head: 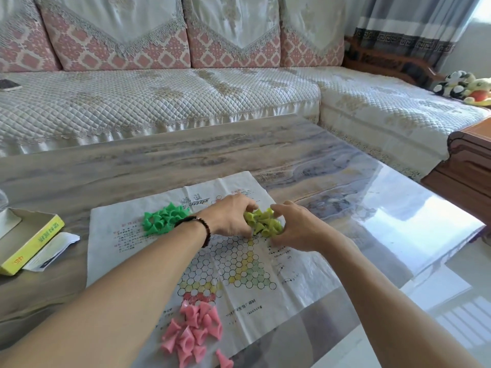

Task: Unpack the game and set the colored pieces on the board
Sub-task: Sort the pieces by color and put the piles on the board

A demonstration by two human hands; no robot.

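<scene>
Yellow-green pieces sit heaped on the paper board, cupped between both hands. Left hand curls fingers onto the heap's left side; right hand curls around its right side, both gripping the pile together. Green pieces lie clustered just left of the left wrist, on the board's far-left area. Pink pieces lie scattered near the board's closest edge, below the left forearm. Yellow box sits open, well left of the hands, white leaflet beside it. Table is glossy.
</scene>
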